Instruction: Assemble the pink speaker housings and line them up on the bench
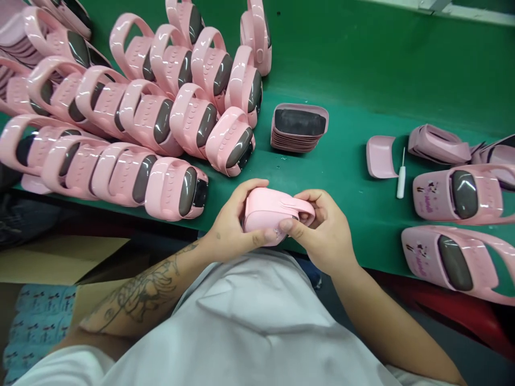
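Observation:
I hold a pink plastic casing (pixel 270 212) with both hands at the near edge of the green table (pixel 354 80). My left hand (pixel 231 225) wraps its left end, thumb pressed on the underside. My right hand (pixel 324 230) grips the right end, fingers curled over the rim. A stack of thin pink covers with dark faces (pixel 298 127) lies just beyond my hands.
Several finished pink handled units (pixel 161 118) with dark panels fill the left of the table. Two more units (pixel 458 195) lie at the right, near a loose pink cover (pixel 380 156) and a small white tool (pixel 401 179). A cardboard box (pixel 56 257) stands lower left.

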